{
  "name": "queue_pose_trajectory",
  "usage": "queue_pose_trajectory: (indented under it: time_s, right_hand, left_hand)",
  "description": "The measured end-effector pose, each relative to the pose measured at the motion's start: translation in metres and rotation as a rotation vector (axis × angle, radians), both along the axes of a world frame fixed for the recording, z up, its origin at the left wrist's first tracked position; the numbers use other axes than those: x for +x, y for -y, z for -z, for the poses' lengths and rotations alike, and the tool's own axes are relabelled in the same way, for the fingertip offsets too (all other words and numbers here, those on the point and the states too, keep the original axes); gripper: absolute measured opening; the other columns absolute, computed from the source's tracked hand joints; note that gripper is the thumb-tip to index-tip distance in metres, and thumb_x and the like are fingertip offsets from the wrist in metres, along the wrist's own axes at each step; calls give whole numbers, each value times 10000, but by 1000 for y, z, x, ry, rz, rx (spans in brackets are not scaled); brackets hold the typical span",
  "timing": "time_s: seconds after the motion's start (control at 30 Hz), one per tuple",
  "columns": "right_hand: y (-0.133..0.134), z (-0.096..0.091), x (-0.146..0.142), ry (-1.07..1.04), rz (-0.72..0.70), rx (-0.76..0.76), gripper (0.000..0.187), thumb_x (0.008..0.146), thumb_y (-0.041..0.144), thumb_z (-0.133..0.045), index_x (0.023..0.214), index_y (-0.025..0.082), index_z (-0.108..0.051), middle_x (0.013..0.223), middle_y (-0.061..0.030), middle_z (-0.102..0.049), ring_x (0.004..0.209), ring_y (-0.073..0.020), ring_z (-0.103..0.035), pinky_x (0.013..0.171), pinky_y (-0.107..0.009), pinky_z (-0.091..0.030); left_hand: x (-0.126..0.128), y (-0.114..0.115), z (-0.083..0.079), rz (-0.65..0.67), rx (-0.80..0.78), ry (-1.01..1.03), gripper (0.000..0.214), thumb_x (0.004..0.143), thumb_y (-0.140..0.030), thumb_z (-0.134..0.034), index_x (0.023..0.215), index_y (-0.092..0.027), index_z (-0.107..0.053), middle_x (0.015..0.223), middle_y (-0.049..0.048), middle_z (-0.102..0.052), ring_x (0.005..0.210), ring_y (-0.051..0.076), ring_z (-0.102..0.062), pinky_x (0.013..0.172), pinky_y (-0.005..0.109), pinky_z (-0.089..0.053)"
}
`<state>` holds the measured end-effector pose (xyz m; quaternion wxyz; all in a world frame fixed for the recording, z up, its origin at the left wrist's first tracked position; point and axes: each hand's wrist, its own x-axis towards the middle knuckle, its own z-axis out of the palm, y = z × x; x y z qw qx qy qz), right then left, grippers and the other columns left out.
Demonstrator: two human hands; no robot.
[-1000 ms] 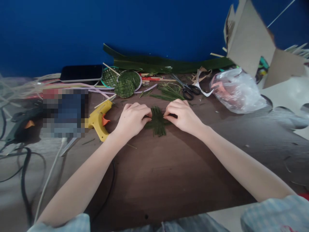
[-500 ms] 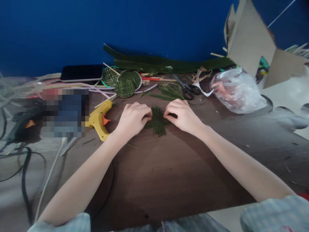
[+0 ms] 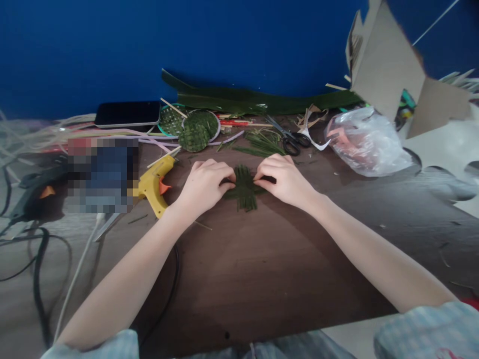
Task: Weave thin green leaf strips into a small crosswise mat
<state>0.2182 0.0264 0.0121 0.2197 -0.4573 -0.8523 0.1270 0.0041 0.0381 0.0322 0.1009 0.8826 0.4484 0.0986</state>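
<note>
A small mat of dark green leaf strips (image 3: 246, 188), woven crosswise, lies on the brown counter (image 3: 239, 269) between the two hands, with strip ends sticking out toward the near side. At the mat's left edge, the left hand (image 3: 207, 183) has its grip pinched, thumb and forefinger tips together on the strips. At its right edge, the right hand (image 3: 286, 180) has its grip closed likewise, the tips meeting on the strips and a small hollow behind them.

Just beyond the mat lie loose green strips (image 3: 262, 143), and beyond it to the right a pair of black-handled scissors (image 3: 289, 139). Left of the mat, past the left hand, is a yellow glue gun (image 3: 152, 185); beyond it to the left, a round woven green disc (image 3: 193, 133) leans over a pale ring. Farther left and beyond the mat is a dark-screened phone (image 3: 127, 113). Well to the right of the mat sit a clear plastic bag (image 3: 370, 142) and cut cardboard (image 3: 389, 60). Farthest beyond it, a long green leaf (image 3: 262, 101) lies along the blue wall (image 3: 239, 40).
</note>
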Motion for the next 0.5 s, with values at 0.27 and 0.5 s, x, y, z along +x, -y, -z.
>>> queue_pose_trajectory:
  time_s: [0.27, 0.5]
  right_hand:
    - [-1, -1, 2, -4, -7, -3, 109, 827, 215, -608, 719, 194, -610, 862, -31, -660, 899, -200, -546, 800, -358, -314]
    - [-2, 0, 4, -6, -21, -5, 75, 809, 224, -638, 742, 196, -622, 860, -24, -664, 921, -198, -550, 801, -347, -310]
  left_hand:
    - [-2, 0, 0, 9, -2, -20, 38, 795, -236, -620, 821, -209, -627, 876, 11, -675, 885, 216, -565, 805, 358, -355]
    - [-2, 0, -2, 7, -7, -34, 49, 787, -239, -634, 826, -211, -626, 879, 13, -677, 888, 222, -567, 806, 362, -350]
